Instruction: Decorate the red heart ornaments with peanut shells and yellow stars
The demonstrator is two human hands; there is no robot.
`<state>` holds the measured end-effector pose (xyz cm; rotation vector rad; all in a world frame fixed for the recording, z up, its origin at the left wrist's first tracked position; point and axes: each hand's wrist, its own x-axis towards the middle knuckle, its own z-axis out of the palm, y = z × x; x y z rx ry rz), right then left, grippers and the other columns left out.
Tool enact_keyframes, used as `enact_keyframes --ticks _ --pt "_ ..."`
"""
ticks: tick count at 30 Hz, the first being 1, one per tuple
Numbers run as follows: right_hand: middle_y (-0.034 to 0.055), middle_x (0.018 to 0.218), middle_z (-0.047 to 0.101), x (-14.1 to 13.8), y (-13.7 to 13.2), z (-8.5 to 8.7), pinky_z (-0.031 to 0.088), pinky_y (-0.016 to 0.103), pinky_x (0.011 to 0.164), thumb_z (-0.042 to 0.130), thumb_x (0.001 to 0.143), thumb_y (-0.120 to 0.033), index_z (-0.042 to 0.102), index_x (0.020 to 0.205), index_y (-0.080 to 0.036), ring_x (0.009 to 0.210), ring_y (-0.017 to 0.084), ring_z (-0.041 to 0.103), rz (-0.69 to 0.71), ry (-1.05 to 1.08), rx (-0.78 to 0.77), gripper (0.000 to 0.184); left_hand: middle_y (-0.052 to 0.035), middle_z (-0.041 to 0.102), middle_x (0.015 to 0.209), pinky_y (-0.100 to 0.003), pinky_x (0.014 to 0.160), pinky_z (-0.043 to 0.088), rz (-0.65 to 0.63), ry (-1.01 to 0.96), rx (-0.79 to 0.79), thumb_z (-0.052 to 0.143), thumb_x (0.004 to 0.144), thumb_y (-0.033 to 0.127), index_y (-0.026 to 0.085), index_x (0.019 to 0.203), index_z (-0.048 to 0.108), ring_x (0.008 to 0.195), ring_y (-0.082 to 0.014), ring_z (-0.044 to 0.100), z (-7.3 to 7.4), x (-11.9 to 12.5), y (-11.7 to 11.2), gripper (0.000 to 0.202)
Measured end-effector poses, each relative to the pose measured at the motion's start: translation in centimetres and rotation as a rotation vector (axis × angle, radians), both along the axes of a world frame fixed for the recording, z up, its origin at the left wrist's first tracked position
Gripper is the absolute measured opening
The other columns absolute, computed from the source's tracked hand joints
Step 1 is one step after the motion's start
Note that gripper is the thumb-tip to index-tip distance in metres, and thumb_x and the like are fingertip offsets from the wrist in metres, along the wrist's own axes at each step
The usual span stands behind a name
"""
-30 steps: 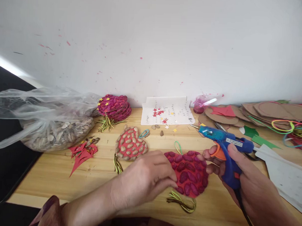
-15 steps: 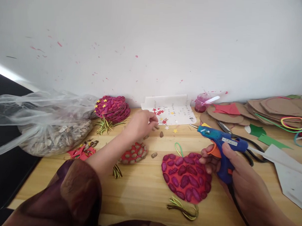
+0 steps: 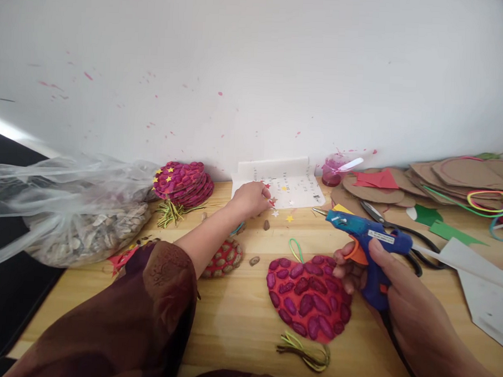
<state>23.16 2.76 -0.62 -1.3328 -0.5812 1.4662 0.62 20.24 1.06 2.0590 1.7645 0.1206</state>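
My right hand point(image 3: 391, 278) is wrapped round a blue hot glue gun point(image 3: 364, 232) with an orange trigger, its nozzle pointing left. A glue stick sticks out of its back. Below the nozzle lies a red heart point(image 3: 309, 296) covered in dark pink shells or seeds, with a green loop on top and a yellow-green tassel point(image 3: 305, 352) under it. My left hand point(image 3: 253, 199) reaches over a white printed sheet point(image 3: 301, 197), fingers pinched together among small red and yellow stars point(image 3: 290, 218). What the fingertips hold is hidden. Beneath my left forearm, a red piece with brown shells point(image 3: 227, 258) is partly covered.
At left stand a clear plastic bag point(image 3: 95, 231) of shells and a stack of pink shell-covered pieces point(image 3: 185, 183). A pink paint cup point(image 3: 335, 171) is by the wall. Scissors point(image 3: 420, 235), cardboard shapes point(image 3: 464, 178) and green paper point(image 3: 458, 233) lie at right.
My left hand has moved forward and slightly right, further over the white sheet and its stars. My right hand keeps the glue gun almost still. The view has shifted slightly.
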Motion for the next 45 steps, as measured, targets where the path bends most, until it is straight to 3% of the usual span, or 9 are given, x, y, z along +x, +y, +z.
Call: enact_keyframes --ticks 14,27,34,39,45 --pt "0.0045 0.071 0.074 0.0 0.1 0.1 0.047 0.030 0.054 0.068 0.084 -0.057 0.074 0.083 -0.020 0.055 0.018 0.059 0.015 0.027 -0.008 0.038 -0.0031 0.074 0.081 -0.027 0.068 0.044 -0.017 -0.016 0.001 0.071 0.083 0.025 0.020 0.086 0.072 0.075 -0.0175 0.066 -0.2 0.2 -0.1 0.006" --pt "0.0039 0.069 0.073 -0.1 0.1 0.4 0.047 0.029 0.053 0.068 0.083 -0.060 0.073 0.077 -0.021 0.056 0.018 0.059 0.023 0.008 -0.015 0.039 -0.0035 0.075 0.083 -0.024 0.064 0.045 -0.024 -0.009 0.016 0.065 0.082 0.022 0.020 0.082 0.072 0.075 -0.0175 0.067 -0.3 -0.7 0.3 0.007" --pt "0.0020 0.066 0.072 0.2 0.2 -0.3 0.048 0.027 0.051 0.065 0.083 -0.063 0.074 0.075 -0.024 0.054 0.018 0.059 0.022 -0.036 -0.023 0.041 -0.0040 0.075 0.100 -0.024 0.073 0.047 -0.006 0.001 0.072 0.060 0.083 0.019 0.021 0.097 0.071 0.089 -0.0183 0.068 0.1 -1.4 0.5 0.018" --pt "0.0013 0.066 0.072 0.1 0.3 -0.1 0.049 0.028 0.049 0.065 0.082 -0.064 0.074 0.075 -0.026 0.054 0.019 0.060 0.019 -0.034 -0.028 0.040 -0.0018 0.076 0.087 -0.024 0.068 0.048 -0.041 0.000 0.035 0.067 0.081 0.026 0.021 0.091 0.071 0.077 -0.0166 0.068 0.2 -1.1 0.0 0.012" --pt "0.0022 0.067 0.072 -0.2 0.1 0.7 0.048 0.030 0.052 0.066 0.084 -0.059 0.073 0.076 -0.024 0.053 0.018 0.058 0.008 -0.051 -0.032 0.037 -0.0039 0.077 0.090 -0.025 0.071 0.047 -0.053 0.044 0.043 0.063 0.078 0.016 0.020 0.086 0.073 0.081 -0.0188 0.069 0.3 -1.5 0.1 0.014"
